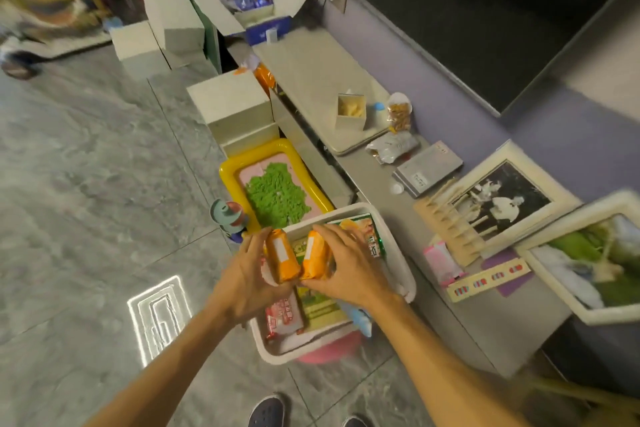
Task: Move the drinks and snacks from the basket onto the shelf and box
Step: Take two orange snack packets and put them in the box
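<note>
both hands over the white basket [398, 253] now: left hand [247, 276] closed in a grip around one orange snack pack [282, 258], right hand [349, 265] clamped on the second orange pack [315, 258], both just above the load. pickup step, looks like; next comes the lift clear and a carry to the shelf [377, 184].

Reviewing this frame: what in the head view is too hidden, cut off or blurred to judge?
- Basket contents: the hands and two orange packs cover the middle.
- Orange packs: print too blurred to read.
- Left hand and right hand: fingertips hidden behind the packs.
- Open box at the far end: contents blurred.
- Colour picture: partly cut off by the right edge.
</note>
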